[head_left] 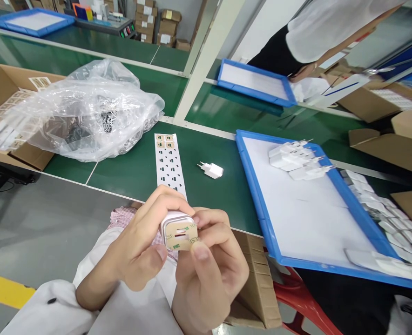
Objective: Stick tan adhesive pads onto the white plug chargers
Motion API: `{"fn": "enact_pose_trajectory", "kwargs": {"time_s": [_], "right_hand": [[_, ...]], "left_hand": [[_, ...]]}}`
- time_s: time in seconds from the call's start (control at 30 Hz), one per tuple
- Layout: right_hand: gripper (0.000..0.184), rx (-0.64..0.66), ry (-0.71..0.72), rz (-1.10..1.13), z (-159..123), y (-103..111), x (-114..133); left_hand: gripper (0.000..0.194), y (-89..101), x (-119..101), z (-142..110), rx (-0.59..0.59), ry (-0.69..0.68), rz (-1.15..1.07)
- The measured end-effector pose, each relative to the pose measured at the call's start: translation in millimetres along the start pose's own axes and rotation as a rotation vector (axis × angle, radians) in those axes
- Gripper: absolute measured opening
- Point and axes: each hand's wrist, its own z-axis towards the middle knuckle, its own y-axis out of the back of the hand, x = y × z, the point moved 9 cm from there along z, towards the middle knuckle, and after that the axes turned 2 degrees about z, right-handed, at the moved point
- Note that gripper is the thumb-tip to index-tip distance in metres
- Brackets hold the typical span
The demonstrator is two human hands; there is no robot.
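Inside the left grip (141, 239), apparently, a charger (178, 224).

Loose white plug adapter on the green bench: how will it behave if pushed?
The plug adapter should slide or pivot rather than roll, given its flat-sided body. Likely rigid, judging by its hard-looking plastic. Its thin prongs may snag.

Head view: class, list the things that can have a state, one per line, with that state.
Held adapter: gripped by the left hand
Sticker: on the adapter's end face; fully pressed down, cannot tell
Right hand: curled, thumb at sticker's corner
Loose adapter: lying down, untouched
White sheet: flat, tan pieces showing only at far end
Plastic bag: crumpled
Cardboard box: open
Blue-rimmed tray: partly filled
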Motion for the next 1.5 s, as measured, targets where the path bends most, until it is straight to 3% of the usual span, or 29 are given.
{"fn": "enact_pose_trajectory", "kwargs": {"time_s": [0.7,0.87,1.13,1.27,1.5], "right_hand": [[0.021,0.017,0.044,-0.021,-0.3,0.7,3.1],[0.018,0.033,0.041,-0.017,-0.9,0.7,3.3],[0.017,0.045,0.100,-0.081,-0.4,-0.5,7.2],[0.015,0.042,0.211,-0.225,0.5,-1.2,17.0],[0.015,-0.069,0.513,-0.684,-3.6,-7.0,45.9]], "left_hand": [[0.034,0.4,-2.1,3.6,-0.040,0.008,0.002],[0.043,0.6,-1.8,2.6,-0.060,0.041,0.043],[0.028,0.2,-2.6,2.8,-0.065,-0.031,0.097],[0.028,1.8,-0.6,2.1,-0.059,-0.029,0.125],[0.026,5.9,0.8,1.0,-0.071,-0.066,0.272]]}}
